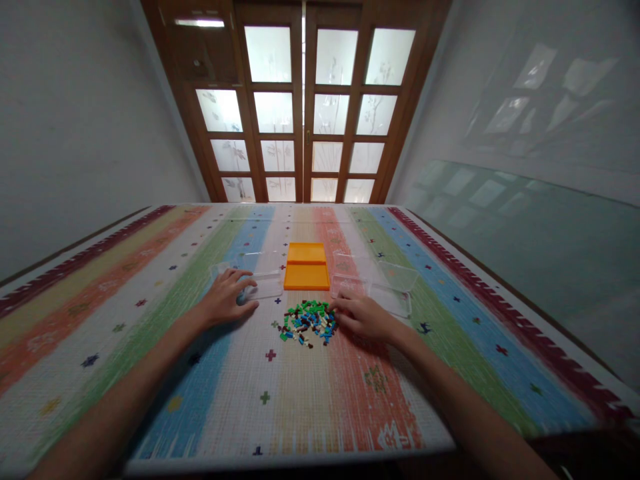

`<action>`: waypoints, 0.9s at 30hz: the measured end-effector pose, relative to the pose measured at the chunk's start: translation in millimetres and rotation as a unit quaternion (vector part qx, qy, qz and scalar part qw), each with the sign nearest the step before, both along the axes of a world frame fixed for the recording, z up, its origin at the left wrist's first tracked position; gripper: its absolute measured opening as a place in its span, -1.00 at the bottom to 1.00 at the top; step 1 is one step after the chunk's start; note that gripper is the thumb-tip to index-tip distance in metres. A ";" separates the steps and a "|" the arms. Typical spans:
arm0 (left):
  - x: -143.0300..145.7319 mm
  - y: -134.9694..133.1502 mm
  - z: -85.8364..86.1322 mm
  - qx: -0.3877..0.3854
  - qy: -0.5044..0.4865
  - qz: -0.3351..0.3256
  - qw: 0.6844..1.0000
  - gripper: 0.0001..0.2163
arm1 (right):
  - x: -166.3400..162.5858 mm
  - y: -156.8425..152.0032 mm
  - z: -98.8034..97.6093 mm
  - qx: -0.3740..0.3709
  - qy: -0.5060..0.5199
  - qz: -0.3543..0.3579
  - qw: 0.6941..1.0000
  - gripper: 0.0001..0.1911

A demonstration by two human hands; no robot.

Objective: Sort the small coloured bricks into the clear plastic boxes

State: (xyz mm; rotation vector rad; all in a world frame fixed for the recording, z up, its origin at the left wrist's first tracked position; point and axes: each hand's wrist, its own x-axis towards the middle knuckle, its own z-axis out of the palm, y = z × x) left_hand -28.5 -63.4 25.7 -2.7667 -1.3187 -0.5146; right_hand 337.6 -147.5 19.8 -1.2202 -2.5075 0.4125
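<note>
A small heap of tiny coloured bricks (306, 323) lies in the middle of the striped tablecloth (310, 393). My right hand (361, 315) rests at the heap's right edge, fingers curled and touching the bricks. My left hand (227, 299) lies palm down with fingers spread on a clear plastic box (263, 287) to the left of the heap. Just behind the heap an open orange box (307, 267) sits flat.
Two more clear plastic boxes (395, 283) stand to the right of the orange box. A glass panel (525, 233) leans along the right wall. Wooden doors with frosted panes (303, 107) close the far end beyond the table.
</note>
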 end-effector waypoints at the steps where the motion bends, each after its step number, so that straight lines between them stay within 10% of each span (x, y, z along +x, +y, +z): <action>1: 2.3 0.4 -1.7 -0.001 0.004 0.011 1.000 -0.64 | 0.0 0.0 -0.2 -0.001 0.000 0.001 1.000 -0.75; 27: 19.6 5.7 3.3 0.020 -0.070 0.043 0.996 -0.88 | -11.5 -3.2 -0.8 -0.014 -0.025 -0.015 0.999 -0.81</action>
